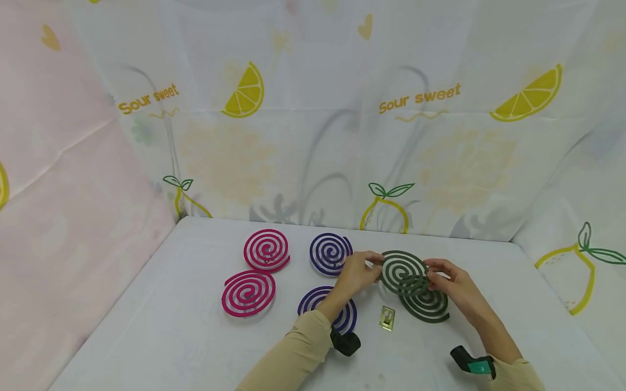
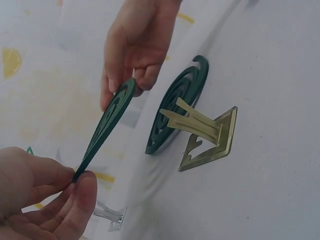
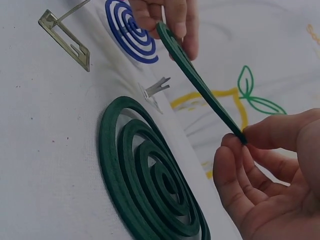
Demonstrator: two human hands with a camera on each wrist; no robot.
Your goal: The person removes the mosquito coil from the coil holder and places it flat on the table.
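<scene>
A green mosquito coil (image 1: 401, 272) is held up by its edges between both hands. My left hand (image 1: 359, 272) pinches its left rim between thumb and fingers, and my right hand (image 1: 452, 282) pinches the opposite rim. Seen from the left wrist, the held coil (image 2: 107, 122) is tilted nearly edge-on. A second green coil (image 1: 425, 298) lies flat on the table below, partly overlapped by the held one. Close by on the near side sits a brass-coloured metal coil stand (image 1: 387, 318) with an upright forked prong. Another small metal stand (image 3: 157, 89) shows farther back in the right wrist view.
Two pink coils (image 1: 248, 293) rest at the table's left. Two dark blue coils (image 1: 331, 252) lie in the middle, the nearer one partly hidden under my left forearm. A printed cloth (image 1: 313, 136) hangs behind the white table (image 1: 161, 336).
</scene>
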